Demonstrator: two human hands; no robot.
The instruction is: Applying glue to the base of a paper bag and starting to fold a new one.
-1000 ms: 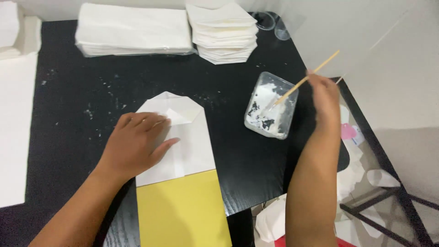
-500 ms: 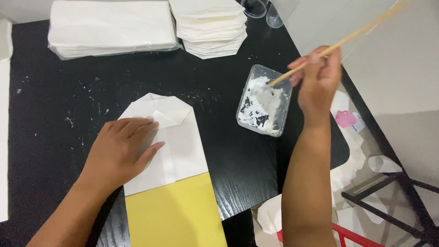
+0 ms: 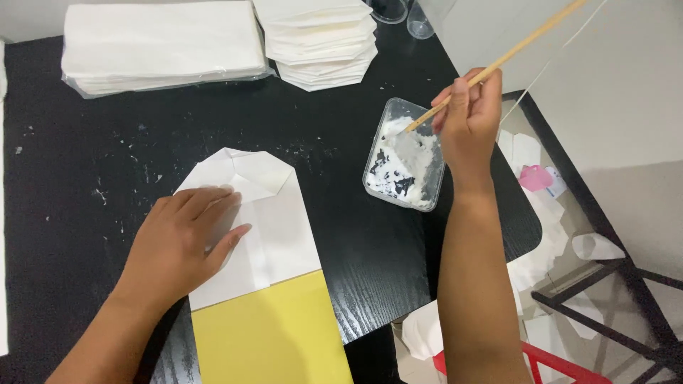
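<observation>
A flat white paper bag (image 3: 274, 220) with a folded, pointed bottom lies on the black table (image 3: 107, 163), over a yellow sheet (image 3: 270, 331). My left hand (image 3: 181, 242) presses flat on the bag's left side. My right hand (image 3: 466, 121) grips a long wooden stick (image 3: 526, 39) whose lower tip dips into a clear plastic tub (image 3: 405, 153) smeared with white paste. The tub sits to the right of the bag, close to the table's right edge.
Two stacks of white paper bags stand at the back: a wide wrapped one (image 3: 163, 43) and a taller one (image 3: 320, 39). Clear cups (image 3: 405, 13) sit behind them. Paper scraps (image 3: 541, 178) and a metal frame (image 3: 612, 284) lie on the floor at right.
My right hand with the stick has risen slightly and shifted over the tub. The view has drifted, so the table sits lower and left. My left hand stays pressed on the bag.
</observation>
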